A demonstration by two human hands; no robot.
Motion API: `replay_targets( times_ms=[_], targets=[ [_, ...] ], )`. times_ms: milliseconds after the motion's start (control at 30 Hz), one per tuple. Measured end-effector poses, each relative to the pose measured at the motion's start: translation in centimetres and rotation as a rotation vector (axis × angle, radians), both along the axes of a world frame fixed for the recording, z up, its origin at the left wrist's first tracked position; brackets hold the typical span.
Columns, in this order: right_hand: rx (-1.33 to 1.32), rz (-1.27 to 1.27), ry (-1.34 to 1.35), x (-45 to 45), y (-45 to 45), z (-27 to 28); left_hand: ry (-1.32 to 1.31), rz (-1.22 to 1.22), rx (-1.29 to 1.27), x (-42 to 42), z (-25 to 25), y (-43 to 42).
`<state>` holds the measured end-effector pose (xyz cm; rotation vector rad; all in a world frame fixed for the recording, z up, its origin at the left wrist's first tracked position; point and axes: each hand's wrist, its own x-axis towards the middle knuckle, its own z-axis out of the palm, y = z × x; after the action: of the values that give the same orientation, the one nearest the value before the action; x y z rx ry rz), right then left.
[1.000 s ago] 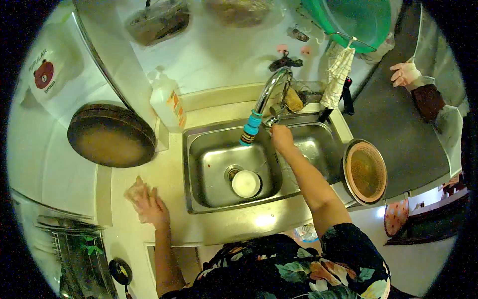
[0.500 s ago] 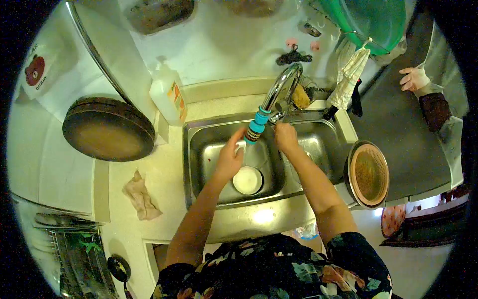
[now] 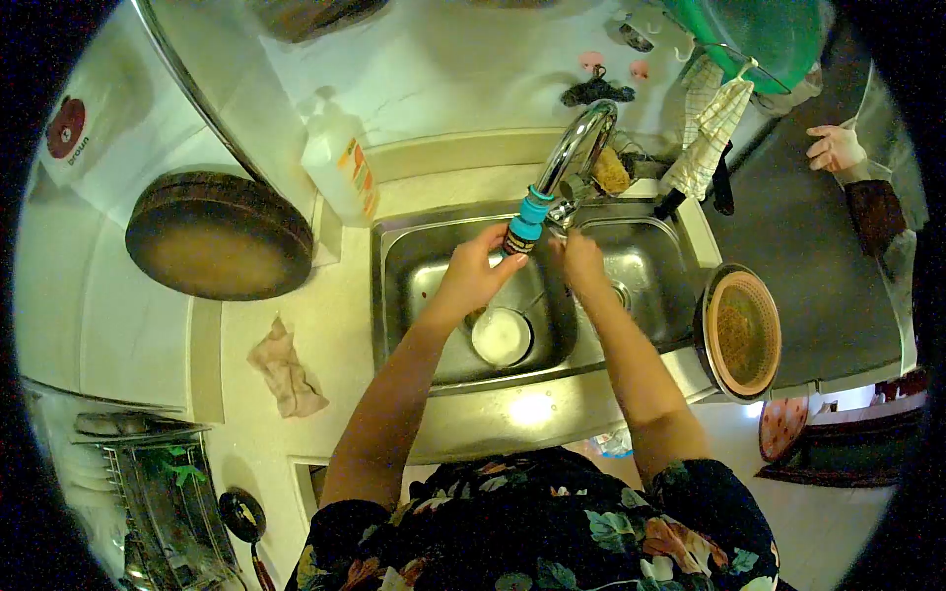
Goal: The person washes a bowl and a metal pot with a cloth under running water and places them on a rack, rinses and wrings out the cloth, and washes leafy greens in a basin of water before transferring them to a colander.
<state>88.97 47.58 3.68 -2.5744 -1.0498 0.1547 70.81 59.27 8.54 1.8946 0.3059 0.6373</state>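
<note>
A curved chrome faucet (image 3: pixel 581 138) ends in a turquoise spray nozzle (image 3: pixel 529 215) that tilts over the left basin. My left hand (image 3: pixel 473 276) has its thumb and fingers around the nozzle's dark lower end. Close to the faucet's base, my right hand (image 3: pixel 581 261) is closed at the faucet lever (image 3: pixel 562 214), its fingertips partly hidden. Below the nozzle, a round bowl (image 3: pixel 501 337) with whitish contents sits on the bottom of the left basin (image 3: pixel 424 340) of the steel sink.
Right of the sink stand a pan and a peach-coloured colander (image 3: pixel 744 330). To the left are a white bottle (image 3: pixel 340 172), a crumpled cloth (image 3: pixel 286 369) and a large round dark pan (image 3: pixel 217 236). Cloths (image 3: pixel 716 128) and a green basin (image 3: pixel 769 39) hang at the back right.
My left hand has moved up and closed its fingers round the nozzle end. My right hand stays by the lever. The whole view has shifted slightly.
</note>
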Motion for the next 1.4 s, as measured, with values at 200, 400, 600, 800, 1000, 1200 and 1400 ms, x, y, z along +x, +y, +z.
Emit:
replay_targets(
  times_ms=[200, 400, 600, 800, 1000, 1200, 1400],
  targets=[
    [-0.488, 0.321, 0.445, -5.5, -2.3, -7.6, -0.001, -0.040, -0.051, 0.2, 0.1, 0.4],
    [-0.472, 0.294, 0.776, -6.6, -0.7, -16.5, 0.028, -0.037, 0.014, -0.1, 1.0, 0.5],
    [-0.233, 0.085, 0.977, -8.1, 1.2, -22.6, 0.085, -0.021, 0.101, 0.2, 0.2, 1.0],
    [-0.190, -0.006, 1.158, -8.9, 0.3, -18.7, 0.095, -0.075, 0.089, -0.5, 0.9, 0.9],
    [-0.477, 0.338, 0.602, -9.7, -1.4, -8.2, 0.254, -0.231, -0.038, -3.7, -3.5, 1.7],
    [-0.195, 0.375, 0.094, -4.2, -3.7, -2.7, 0.250, -0.353, -0.445, -1.7, -7.5, 0.9],
    [0.908, -0.193, -0.529, 3.2, -9.8, 17.1, 0.641, -0.031, 0.389, -0.6, -15.0, 1.6]
  ],
)
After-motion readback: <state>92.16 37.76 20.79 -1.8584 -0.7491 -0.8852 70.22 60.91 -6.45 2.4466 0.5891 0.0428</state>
